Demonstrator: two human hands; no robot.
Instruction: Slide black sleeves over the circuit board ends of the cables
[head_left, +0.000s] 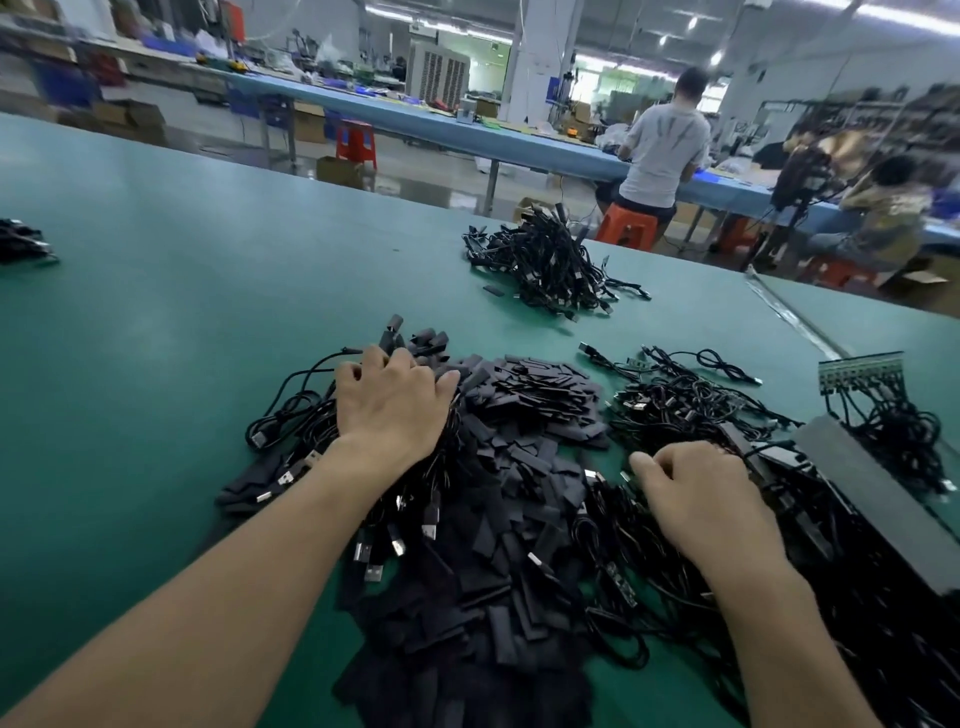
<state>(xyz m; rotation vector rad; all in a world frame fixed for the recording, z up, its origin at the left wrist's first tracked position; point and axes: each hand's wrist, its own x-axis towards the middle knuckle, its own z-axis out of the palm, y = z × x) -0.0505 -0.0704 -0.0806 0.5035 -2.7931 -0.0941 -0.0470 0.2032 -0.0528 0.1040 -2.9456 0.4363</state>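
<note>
green table (182, 270) under cable heaps (545, 260), black sleeves (519, 467)

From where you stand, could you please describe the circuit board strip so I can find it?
On the green table, look beyond the right hand, far right. The circuit board strip tops a cable tangle: the only pale green piece among black.

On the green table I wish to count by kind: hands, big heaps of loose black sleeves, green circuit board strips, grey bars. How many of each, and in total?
Hands: 2 (left hand gripping cables, right hand)
Heap of loose black sleeves: 1
Green circuit board strip: 1
Grey bar: 1
Total: 5
</note>
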